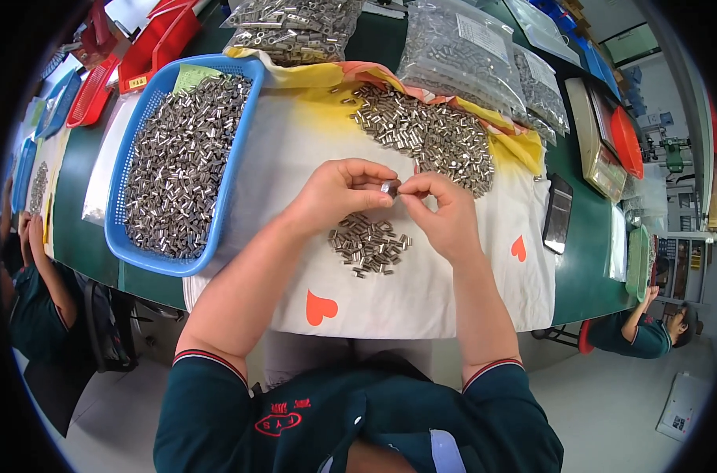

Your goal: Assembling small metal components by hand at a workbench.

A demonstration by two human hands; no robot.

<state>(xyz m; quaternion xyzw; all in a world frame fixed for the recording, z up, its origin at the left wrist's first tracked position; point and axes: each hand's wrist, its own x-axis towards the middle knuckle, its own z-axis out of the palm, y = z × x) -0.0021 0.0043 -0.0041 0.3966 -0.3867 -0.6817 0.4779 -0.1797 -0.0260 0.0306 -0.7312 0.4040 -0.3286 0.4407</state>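
My left hand (344, 189) is closed, its thumb and fingers pinching a small dark metal part (389, 188) above the white cloth. Close against that part are the fingertips of my right hand (447, 213), also drawn into a pinch. Whatever lies between the right fingertips is too small to make out. Just below both hands, a small pile of short metal cylinders (368, 244) rests on the cloth (406, 303). Beyond them spreads a larger heap of similar cylinders (429, 134).
A blue plastic basket (116, 217) full of metal cylinders stands at left. Bags of metal parts (457, 59) line the back. A phone (558, 213) lies at right on the green table (83, 229). Red bins (157, 43) sit far left. Other people work at both sides.
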